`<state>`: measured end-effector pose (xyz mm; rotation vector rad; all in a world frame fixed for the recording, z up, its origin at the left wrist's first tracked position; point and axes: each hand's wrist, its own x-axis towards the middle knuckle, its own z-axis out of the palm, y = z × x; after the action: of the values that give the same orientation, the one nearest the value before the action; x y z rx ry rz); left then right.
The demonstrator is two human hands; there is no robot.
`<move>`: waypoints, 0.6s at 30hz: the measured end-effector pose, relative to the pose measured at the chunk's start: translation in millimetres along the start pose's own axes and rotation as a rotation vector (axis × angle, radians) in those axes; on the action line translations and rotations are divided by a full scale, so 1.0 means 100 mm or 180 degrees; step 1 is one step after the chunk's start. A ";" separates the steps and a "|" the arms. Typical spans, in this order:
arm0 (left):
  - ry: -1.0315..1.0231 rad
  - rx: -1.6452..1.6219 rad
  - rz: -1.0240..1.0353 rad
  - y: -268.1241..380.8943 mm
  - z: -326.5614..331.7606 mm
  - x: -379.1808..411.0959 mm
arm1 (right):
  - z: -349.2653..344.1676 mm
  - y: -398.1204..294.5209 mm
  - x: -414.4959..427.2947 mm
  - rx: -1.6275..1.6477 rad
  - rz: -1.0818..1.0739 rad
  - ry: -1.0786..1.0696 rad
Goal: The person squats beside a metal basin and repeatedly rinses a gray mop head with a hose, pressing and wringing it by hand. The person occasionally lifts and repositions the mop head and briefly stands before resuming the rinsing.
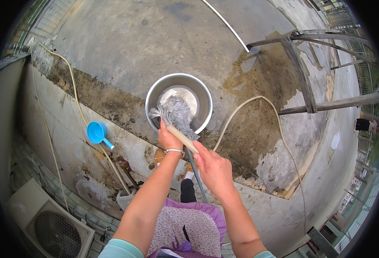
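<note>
A round metal basin [205, 93] stands on the concrete before me, with a grey mop head [176, 113] hanging over its near rim. My left hand [170, 140] is at the near edge of the mop strands, by the open end of a braided hose; its fingers are partly hidden, so its hold is unclear. My right hand [212, 166] grips the braided hose [184, 139] farther back. A grey mop pole [196, 175] runs down from the mop head between my forearms.
A blue plastic dipper [96, 132] lies on the ledge at left, beside a long hose [74, 84]. A wooden frame [300, 74] stands at right, near a white pipe [226, 23]. An air-conditioner unit [55, 225] is at lower left. More hose [279, 119] loops across the wet ground.
</note>
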<state>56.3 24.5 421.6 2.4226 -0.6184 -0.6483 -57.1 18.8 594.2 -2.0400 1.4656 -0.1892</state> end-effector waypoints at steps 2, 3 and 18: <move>-0.0170 0.0275 -0.0074 0.05 0.01 -0.03 | 0.02 -0.01 0.08 -0.0132 -0.0005 0.0033; -0.0228 0.0256 -0.0033 0.10 -0.01 -0.05 | 0.03 -0.01 0.11 -0.0202 -0.0005 0.0027; -0.1184 0.0310 0.0378 0.54 0.26 -0.43 | 0.09 0.24 0.52 -0.1036 0.0008 -0.0125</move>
<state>-7.0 -1.8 448.2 2.3463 -0.9549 -1.0508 -52.9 -28.5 561.6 -2.2813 1.5556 0.0976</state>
